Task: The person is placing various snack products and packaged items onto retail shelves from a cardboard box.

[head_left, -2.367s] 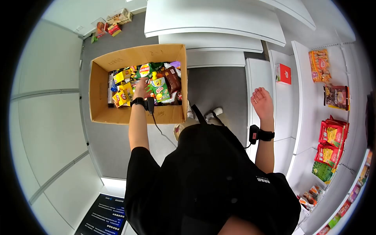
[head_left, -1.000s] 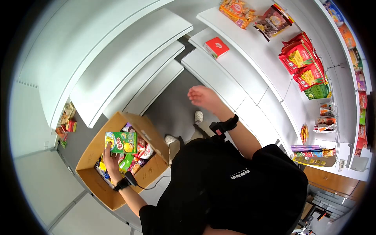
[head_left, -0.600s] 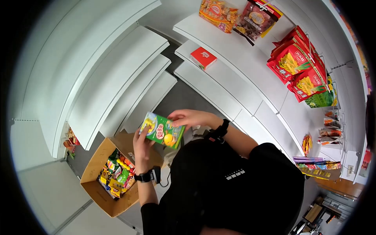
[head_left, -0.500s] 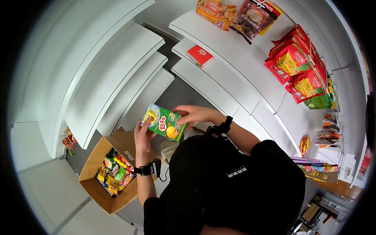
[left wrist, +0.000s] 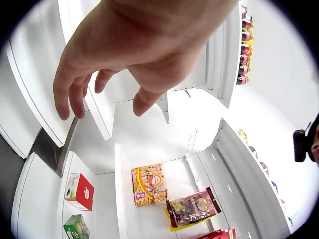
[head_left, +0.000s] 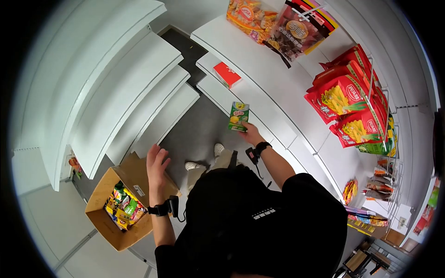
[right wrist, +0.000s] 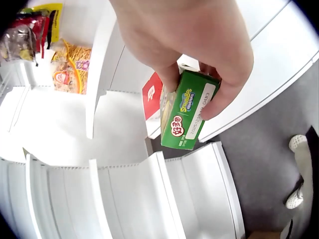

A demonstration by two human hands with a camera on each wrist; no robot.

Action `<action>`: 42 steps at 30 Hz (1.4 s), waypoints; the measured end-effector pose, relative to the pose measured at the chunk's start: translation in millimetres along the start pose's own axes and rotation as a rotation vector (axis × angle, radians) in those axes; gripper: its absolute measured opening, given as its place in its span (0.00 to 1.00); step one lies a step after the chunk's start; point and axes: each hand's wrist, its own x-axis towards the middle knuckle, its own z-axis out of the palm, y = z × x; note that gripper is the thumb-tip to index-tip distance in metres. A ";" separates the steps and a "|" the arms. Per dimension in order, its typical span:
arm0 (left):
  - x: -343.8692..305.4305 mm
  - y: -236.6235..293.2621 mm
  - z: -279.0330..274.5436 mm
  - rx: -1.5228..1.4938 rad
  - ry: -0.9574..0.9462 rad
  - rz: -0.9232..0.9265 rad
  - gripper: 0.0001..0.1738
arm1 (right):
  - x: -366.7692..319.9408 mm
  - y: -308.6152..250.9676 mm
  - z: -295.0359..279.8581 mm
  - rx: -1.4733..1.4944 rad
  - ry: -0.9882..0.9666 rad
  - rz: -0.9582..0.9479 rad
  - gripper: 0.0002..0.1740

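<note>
A small green snack box with a yellow cartoon picture is gripped at its near end by my right hand, close over the low white shelf. In the right wrist view, thumb and fingers pinch the green box from both sides, its printed date strip showing. My left hand hangs in the air beside the cardboard box, fingers loosely bent and holding nothing. The left wrist view shows that hand with spread fingers. A red box sits on the shelf a little beyond the green one.
Snacks in several colours fill the cardboard box. White shelves rise at the left. On the right-hand shelf lie an orange snack bag, a brown bag and red packets. The feet stand on grey floor.
The green box came out of the cardboard box in my left hand and passed into my right hand, which has carried it to the right-hand shelf. My left hand has let go.
</note>
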 end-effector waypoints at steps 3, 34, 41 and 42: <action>9.4 0.7 1.3 -0.060 0.038 -0.018 0.33 | 22.8 -41.5 -2.3 0.627 0.256 0.351 0.18; -92.3 -57.6 -98.1 -0.351 0.212 -0.092 0.23 | -23.9 -13.9 60.3 0.518 -0.008 0.825 0.31; -144.9 -104.3 -189.7 -0.665 0.173 -0.161 0.21 | -61.9 -76.6 184.7 0.522 -0.232 0.764 0.29; -150.8 -107.1 -205.6 -0.679 0.173 -0.152 0.21 | -65.4 -77.3 198.9 0.523 -0.250 0.754 0.29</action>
